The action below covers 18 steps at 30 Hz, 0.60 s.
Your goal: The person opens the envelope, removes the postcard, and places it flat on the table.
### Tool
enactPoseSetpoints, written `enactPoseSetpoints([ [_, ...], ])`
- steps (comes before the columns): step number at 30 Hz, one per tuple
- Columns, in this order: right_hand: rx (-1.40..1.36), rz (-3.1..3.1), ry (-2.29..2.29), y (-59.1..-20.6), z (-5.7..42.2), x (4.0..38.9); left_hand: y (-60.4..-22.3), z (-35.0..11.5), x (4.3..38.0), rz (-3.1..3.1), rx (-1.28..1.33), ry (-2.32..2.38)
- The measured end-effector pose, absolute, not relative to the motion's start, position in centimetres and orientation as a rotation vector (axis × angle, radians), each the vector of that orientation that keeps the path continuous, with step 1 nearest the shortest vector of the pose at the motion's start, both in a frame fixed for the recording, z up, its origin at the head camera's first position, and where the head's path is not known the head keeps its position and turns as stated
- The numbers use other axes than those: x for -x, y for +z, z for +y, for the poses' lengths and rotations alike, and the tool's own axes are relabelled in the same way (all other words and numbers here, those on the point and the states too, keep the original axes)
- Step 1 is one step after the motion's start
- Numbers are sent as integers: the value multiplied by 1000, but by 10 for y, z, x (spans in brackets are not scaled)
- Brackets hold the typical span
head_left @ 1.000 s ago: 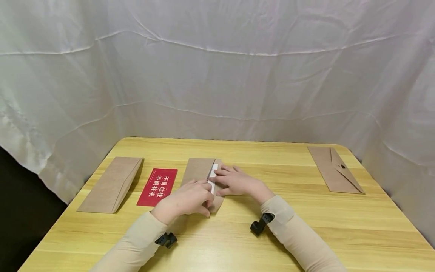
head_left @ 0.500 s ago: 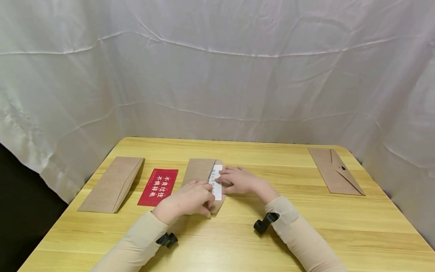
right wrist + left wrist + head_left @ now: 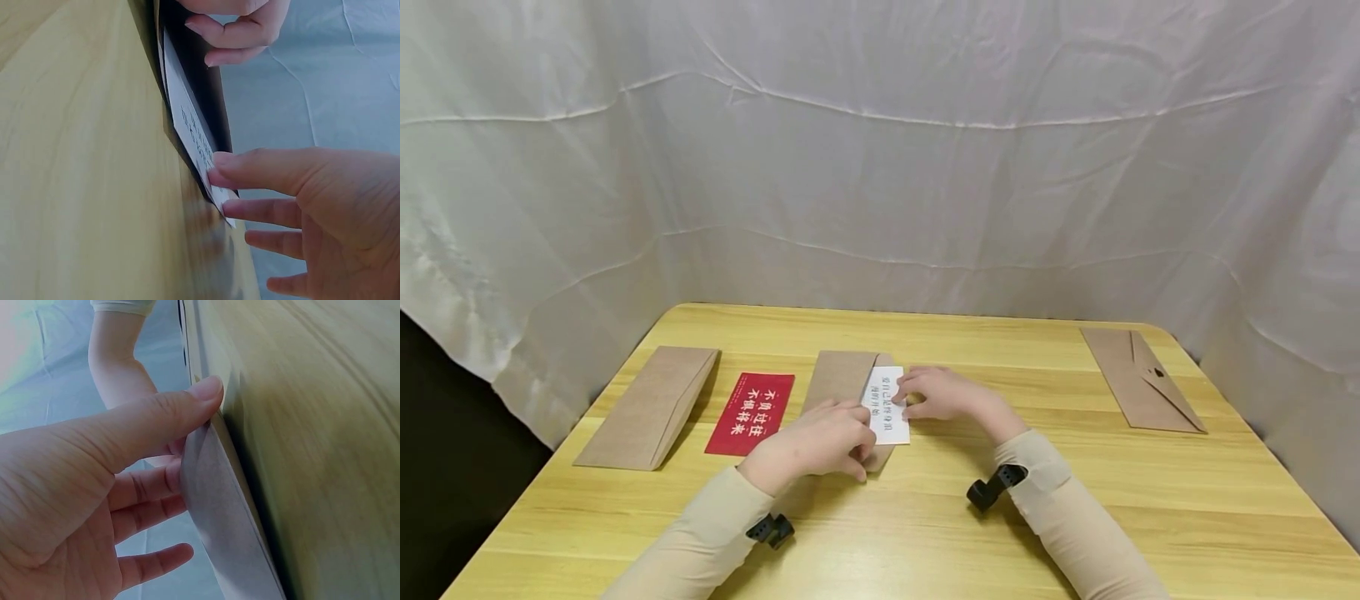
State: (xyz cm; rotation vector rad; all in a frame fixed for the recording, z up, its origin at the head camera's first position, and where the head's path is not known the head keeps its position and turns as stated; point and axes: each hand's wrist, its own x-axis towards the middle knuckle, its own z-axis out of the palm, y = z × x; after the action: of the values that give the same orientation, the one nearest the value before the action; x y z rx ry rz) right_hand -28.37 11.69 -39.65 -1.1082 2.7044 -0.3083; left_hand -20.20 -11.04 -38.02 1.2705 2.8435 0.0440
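A white card [image 3: 886, 421] with dark printed characters sticks out of the right-hand opening of a brown paper envelope [image 3: 844, 371] in the middle of the table. My left hand [image 3: 820, 435] holds the envelope near its opening, thumb at its near edge in the left wrist view. With thumb and fingertips, my right hand [image 3: 951, 395] grips the outer part of the card. In the right wrist view the card [image 3: 185, 109] runs into the dark mouth of the envelope. The envelope's flap lies partly under the card.
A red card [image 3: 750, 412] with white characters lies left of the middle envelope. Farther left lies another brown envelope [image 3: 643, 408]. At the far right is a brown envelope [image 3: 1138, 379] with a dark mark on its flap. White cloth [image 3: 925, 167] hangs behind the wooden table.
My right hand has moved right, and the white card has slid out of the envelope with it, showing more of its print. The left hand has stayed on the envelope.
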Motion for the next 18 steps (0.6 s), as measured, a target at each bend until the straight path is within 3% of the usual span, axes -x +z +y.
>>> enactPoseSetpoints([
  [18,731,2920,-352,-407,87,294,-385,-110,205,2792,-1310,87],
])
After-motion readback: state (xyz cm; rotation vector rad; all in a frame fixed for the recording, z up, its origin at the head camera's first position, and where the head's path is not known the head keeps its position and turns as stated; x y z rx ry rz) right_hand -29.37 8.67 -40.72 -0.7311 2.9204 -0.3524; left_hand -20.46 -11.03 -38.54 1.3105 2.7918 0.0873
